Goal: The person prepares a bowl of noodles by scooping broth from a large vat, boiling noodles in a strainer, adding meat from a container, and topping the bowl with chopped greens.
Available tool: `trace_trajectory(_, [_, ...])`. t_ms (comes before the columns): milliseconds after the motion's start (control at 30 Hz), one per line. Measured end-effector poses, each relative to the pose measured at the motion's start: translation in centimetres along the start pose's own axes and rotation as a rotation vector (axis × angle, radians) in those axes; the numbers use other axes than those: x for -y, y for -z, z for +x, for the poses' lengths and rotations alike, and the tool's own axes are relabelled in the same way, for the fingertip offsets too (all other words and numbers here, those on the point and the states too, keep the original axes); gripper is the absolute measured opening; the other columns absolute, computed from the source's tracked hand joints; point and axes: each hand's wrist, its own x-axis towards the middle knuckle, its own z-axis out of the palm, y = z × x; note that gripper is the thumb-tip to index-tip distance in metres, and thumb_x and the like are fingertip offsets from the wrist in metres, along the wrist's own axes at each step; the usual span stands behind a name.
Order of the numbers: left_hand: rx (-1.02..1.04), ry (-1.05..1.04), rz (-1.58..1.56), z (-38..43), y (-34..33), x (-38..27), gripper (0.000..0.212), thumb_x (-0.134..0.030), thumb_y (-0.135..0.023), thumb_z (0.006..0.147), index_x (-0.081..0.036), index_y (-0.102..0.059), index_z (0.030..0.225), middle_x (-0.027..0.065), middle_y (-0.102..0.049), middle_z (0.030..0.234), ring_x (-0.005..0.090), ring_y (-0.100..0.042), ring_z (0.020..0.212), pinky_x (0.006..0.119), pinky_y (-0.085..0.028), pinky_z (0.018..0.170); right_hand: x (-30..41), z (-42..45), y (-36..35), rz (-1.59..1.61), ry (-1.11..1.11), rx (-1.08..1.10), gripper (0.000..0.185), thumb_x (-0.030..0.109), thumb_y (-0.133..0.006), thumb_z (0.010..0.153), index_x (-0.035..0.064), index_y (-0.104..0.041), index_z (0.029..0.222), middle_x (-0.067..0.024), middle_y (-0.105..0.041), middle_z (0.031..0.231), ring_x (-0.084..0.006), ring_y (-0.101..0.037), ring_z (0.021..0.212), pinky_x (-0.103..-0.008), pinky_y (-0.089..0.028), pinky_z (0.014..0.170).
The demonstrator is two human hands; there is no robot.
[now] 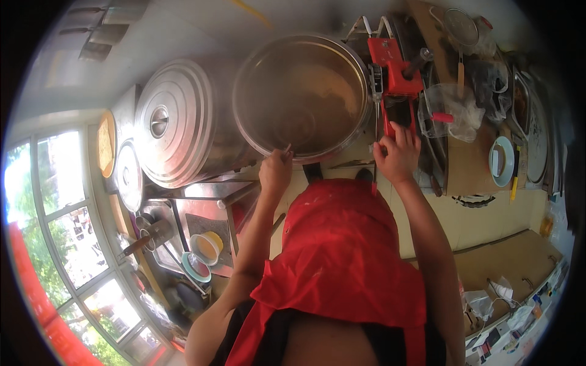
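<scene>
A large round metal pot (302, 91) of brownish, steaming liquid stands before me. At its near rim is my left hand (276, 171), fingers curled in; a thin tip shows at the fingers, too small to tell as a finger or a held thing. Right of the pot sits a red metal machine (403, 78) with an upright dark grip and a trough-like front part. My right hand (400, 153) has its fingers over the near end of that trough. Beside the thumb hangs a thin rod (376, 176) with a red end.
A tall metal stockpot with a ringed lid (160, 121) stands at left. Nearer are a ladle-like pot with a wooden handle (155, 233) and a yellow tub (207, 247). On the right counter lie plastic bags (458, 112), a strainer (461, 27) and a pale-blue bowl (501, 160).
</scene>
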Motion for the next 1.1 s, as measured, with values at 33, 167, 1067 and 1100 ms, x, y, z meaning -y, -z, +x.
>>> trace_trajectory(33, [0.018, 0.007, 0.037, 0.2, -0.4, 0.7, 0.03, -0.035, -0.059, 0.091, -0.005, -0.061, 0.086, 0.0209, -0.067, 0.084, 0.0425, -0.063, 0.084, 0.052, -0.049, 0.073, 0.1, 0.1, 0.1, -0.008, 0.013, 0.001, 0.018, 0.025, -0.069, 0.075, 0.0127, -0.057, 0.069, -0.0082, -0.057, 0.119, -0.0286, -0.055, 0.106, -0.0437, -0.038, 0.09])
trace_trajectory(167, [-0.039, -0.1, 0.038, 1.2, -2.2, 5.1, 0.028, -0.032, -0.06, 0.091, -0.005, -0.063, 0.088, 0.0211, -0.067, 0.083, 0.043, -0.063, 0.083, 0.051, -0.049, 0.071, 0.3, 0.3, 0.5, -0.018, 0.032, 0.009, 0.014, 0.025, -0.069, 0.075, 0.0135, -0.06, 0.077, -0.008, -0.057, 0.121, -0.0271, -0.055, 0.107, -0.0423, -0.038, 0.09])
trace_trajectory(1067, [-0.06, 0.006, -0.205, -5.6, 7.1, 0.5, 0.031, -0.029, -0.065, 0.089, 0.001, -0.067, 0.089, 0.0146, -0.065, 0.073, 0.0237, -0.062, 0.067, 0.036, -0.048, 0.065, 17.5, 13.4, 16.1, 2.534, 0.551, 0.61, 0.052, 0.001, -0.066, 0.083, 0.0041, -0.047, 0.131, -0.0169, -0.052, 0.131, -0.0295, -0.053, 0.12, -0.0418, -0.046, 0.098])
trace_trajectory(1100, [-0.056, 0.004, -0.202, -5.4, 6.7, 1.0, 0.031, -0.03, -0.065, 0.089, 0.001, -0.067, 0.089, 0.0142, -0.065, 0.073, 0.0233, -0.062, 0.067, 0.036, -0.048, 0.065, 17.4, 13.6, 15.9, 2.539, 0.542, 0.602, 0.052, 0.001, -0.066, 0.083, 0.0042, -0.047, 0.131, -0.0167, -0.052, 0.131, -0.0293, -0.053, 0.119, -0.0416, -0.046, 0.098])
